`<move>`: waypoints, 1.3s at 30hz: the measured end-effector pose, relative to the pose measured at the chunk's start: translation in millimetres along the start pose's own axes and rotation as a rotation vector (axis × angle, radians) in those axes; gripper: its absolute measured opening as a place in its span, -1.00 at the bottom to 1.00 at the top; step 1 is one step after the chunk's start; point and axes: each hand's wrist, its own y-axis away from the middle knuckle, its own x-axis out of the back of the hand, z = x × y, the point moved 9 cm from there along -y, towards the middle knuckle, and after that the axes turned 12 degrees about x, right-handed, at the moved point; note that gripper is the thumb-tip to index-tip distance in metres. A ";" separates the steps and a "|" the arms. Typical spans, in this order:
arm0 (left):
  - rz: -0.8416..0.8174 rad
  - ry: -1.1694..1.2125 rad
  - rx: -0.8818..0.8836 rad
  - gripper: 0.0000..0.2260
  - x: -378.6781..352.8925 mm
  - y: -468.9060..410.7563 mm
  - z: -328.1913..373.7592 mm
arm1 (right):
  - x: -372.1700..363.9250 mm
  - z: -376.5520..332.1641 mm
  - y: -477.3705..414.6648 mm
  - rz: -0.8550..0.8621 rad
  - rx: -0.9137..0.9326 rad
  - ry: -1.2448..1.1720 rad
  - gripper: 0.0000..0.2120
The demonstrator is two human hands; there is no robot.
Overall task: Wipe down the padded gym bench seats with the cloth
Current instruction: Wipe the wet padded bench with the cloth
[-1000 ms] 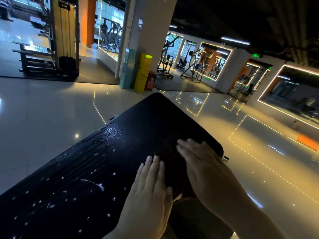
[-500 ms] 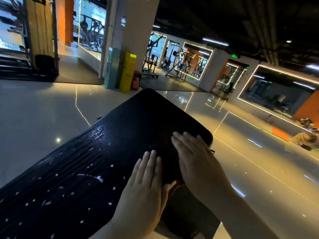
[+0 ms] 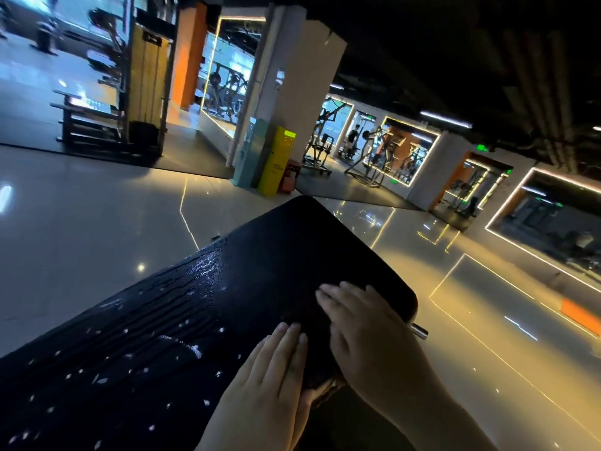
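Little is moved since the earlier frames: mostly the view is swung, and the hands are kept side by side on the same patch. The left hand (image 3: pixel 270 379) and right hand (image 3: pixel 364 327) are laid flat, fingers straight and together, nothing gripped; both are pressed on the dark cloth (image 3: pixel 305 315). The cloth is spread under and between the palms, near the 4 o'clock edge of the black padded surface (image 3: pixel 266 255), with a crumpled corner seen at its 6 o'clock end. It is hard to tell apart from the pad, so its full outline cannot be given.

Wet streaks (image 3: pixel 182 294) and white droplets (image 3: pixel 130 356) are seen at 9 o'clock of the hands, so that stretch is judged unwiped. The pad towards 12 o'clock looks matt and drier. A metal pin (image 3: pixel 419 332) is seen at 3 o'clock, just off the pad edge, above the glossy floor (image 3: pixel 81 229).

Judged: the wipe is only partly done. A pass towards 9 o'clock is needed next, with the cloth kept flat.
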 end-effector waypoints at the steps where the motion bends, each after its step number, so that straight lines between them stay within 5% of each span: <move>1: 0.003 -0.018 -0.009 -0.48 0.5 -1.0 1.8 | 3.6 8.9 2.5 0.017 -0.022 -0.004 -0.54; 6: -0.058 -0.098 0.009 -0.49 1.0 0.6 1.3 | 1.5 35.6 -16.9 -0.032 -0.159 0.106 -0.47; 13: -0.143 -0.154 0.114 -0.53 10.5 4.2 2.3 | -24.0 -23.6 -18.9 -0.235 0.131 -0.007 -0.36; 20: -0.162 -0.261 0.232 -0.53 6.7 21.7 0.3 | 1.7 23.8 -23.2 -0.170 0.017 0.119 -0.42; 25: -0.146 -0.304 0.309 -0.54 3.3 36.0 -1.8 | -18.8 -39.2 -26.2 -0.289 0.238 0.017 -0.38; 29: -0.133 -0.342 0.354 -0.55 3.1 49.7 -6.2 | -26.8 -55.8 -14.3 -0.214 0.341 -0.075 -0.45; 34: -0.163 -0.329 0.363 -0.53 4.3 57.8 -14.4 | -18.7 -28.3 -10.1 -0.030 0.246 -0.092 -0.51; 39: -0.156 -0.322 0.301 -0.51 7.7 57.0 -16.6 | -29.1 -55.7 -23.6 -0.277 0.224 -0.020 -0.39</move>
